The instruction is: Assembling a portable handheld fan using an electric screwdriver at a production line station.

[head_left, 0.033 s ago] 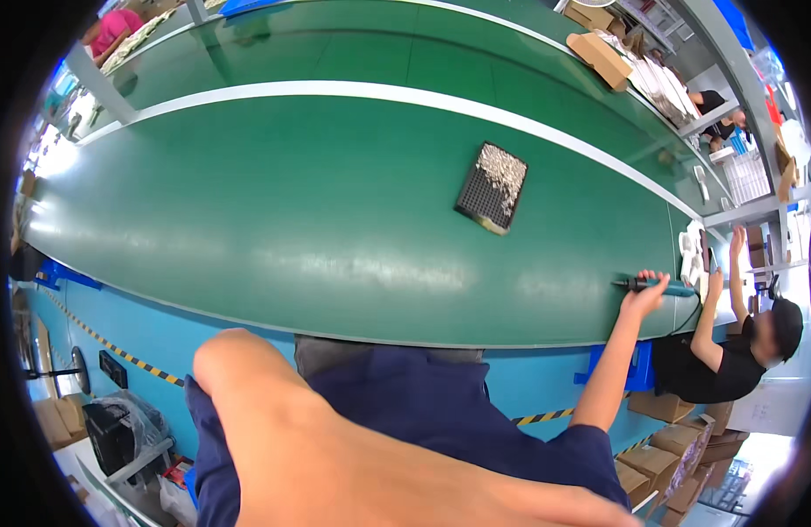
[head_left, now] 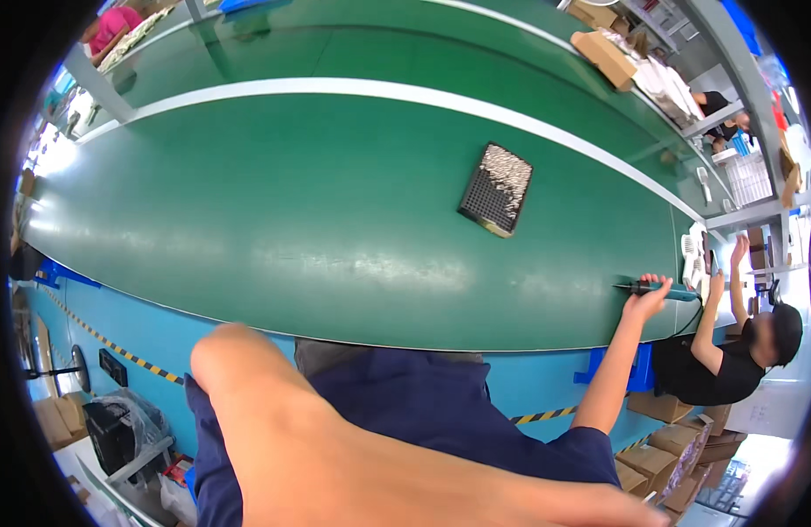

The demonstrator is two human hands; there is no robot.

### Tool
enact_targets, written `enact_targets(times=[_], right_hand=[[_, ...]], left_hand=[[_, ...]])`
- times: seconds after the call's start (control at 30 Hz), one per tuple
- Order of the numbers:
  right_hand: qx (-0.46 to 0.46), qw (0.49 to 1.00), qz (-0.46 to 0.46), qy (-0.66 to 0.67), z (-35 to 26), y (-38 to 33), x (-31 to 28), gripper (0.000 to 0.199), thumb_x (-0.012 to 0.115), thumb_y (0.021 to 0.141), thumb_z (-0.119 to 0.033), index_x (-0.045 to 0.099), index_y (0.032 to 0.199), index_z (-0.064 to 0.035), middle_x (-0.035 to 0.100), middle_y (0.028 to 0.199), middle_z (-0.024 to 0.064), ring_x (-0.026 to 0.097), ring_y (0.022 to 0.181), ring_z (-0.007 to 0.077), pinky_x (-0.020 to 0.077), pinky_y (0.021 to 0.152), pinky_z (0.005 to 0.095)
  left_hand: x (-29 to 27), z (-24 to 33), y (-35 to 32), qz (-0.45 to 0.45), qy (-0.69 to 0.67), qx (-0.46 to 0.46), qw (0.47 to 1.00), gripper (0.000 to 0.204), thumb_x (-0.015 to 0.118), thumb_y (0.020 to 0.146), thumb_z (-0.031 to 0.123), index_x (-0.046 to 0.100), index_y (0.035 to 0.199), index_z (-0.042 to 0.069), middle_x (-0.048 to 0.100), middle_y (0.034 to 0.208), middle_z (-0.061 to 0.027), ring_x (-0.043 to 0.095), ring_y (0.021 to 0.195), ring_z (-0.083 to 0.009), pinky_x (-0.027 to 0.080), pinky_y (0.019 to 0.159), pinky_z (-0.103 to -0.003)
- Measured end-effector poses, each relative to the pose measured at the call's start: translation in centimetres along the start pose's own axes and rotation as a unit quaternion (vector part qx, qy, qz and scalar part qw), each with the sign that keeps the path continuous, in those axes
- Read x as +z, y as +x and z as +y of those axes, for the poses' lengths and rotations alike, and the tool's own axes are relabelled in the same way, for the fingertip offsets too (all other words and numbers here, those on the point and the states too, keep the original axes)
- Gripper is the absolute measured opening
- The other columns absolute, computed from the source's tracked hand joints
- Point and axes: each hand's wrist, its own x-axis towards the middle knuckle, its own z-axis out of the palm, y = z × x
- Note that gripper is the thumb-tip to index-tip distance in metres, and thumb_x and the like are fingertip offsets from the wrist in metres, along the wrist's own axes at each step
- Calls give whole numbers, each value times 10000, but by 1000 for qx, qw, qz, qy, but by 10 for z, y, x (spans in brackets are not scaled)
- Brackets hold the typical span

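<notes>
My right hand (head_left: 647, 300) is closed around a teal and black electric screwdriver (head_left: 680, 294). The tool lies nearly level just above the green bench, its thin tip pointing left and a dark cord trailing from its rear end. Close to the camera, my left hand (head_left: 458, 479) fills the bottom middle. One digit of it stretches to the right; the other fingers are cut off by the lower edge, and nothing shows in it. Further off on the bench lies a black gridded tray (head_left: 486, 209), partly filled with small pale metallic pieces, probably screws.
The long green workbench (head_left: 247, 193) has a white rail (head_left: 335, 85) along its far side. White brush-like parts (head_left: 691, 256) lie at its right end, where a co-worker in black (head_left: 717, 360) sits. Cardboard boxes (head_left: 669, 448) stand behind on the floor. Grey posts (head_left: 98, 83) rise beyond.
The view has shifted very slightly. My left hand's visible digit reaches a little further right. My right hand keeps its hold on the electric screwdriver.
</notes>
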Motion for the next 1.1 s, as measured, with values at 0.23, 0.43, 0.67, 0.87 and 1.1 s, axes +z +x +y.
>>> enact_targets(times=[0.23,0.43,0.67,0.87,1.1], right_hand=[[4,999,-42,-29,-5,8,-40,305,533,936,-334,479,974,-36,468,785,30,461,662,131,430,587,261],[27,999,-23,-36,-10,11,-53,316,525,941,-324,489,973,-11,449,761,41,448,653,137,437,581,257],[1,997,-20,-71,-7,12,-49,305,527,943,-328,503,974,-26,454,770,21,449,642,116,432,573,243],[3,996,31,-88,-10,1,-28,296,515,948,-328,500,994,-37,459,768,13,458,638,111,417,565,239],[-1,993,39,-110,-5,6,-29,277,529,939,-322,511,951,-46,468,764,12,464,641,102,422,543,232]], left_hand=[[-51,57,-13,97,-14,28,995,1015,395,787,748,261,1370,-72,316,1410,-203,327,1301,-291,208,1079,-417],[-60,94,-25,220,-16,57,974,1027,369,789,754,211,1384,-68,265,1430,-210,280,1322,-298,177,1088,-433],[-80,122,-8,263,-63,41,962,1041,338,792,761,152,1399,-63,205,1452,-218,225,1347,-307,142,1098,-453],[-105,124,18,267,-142,33,953,1053,312,794,767,102,1412,-59,154,1472,-224,178,1369,-314,112,1107,-469],[-117,137,36,286,-187,34,939,1069,281,797,775,43,1428,-54,94,1494,-232,124,1394,-322,76,1118,-489]])
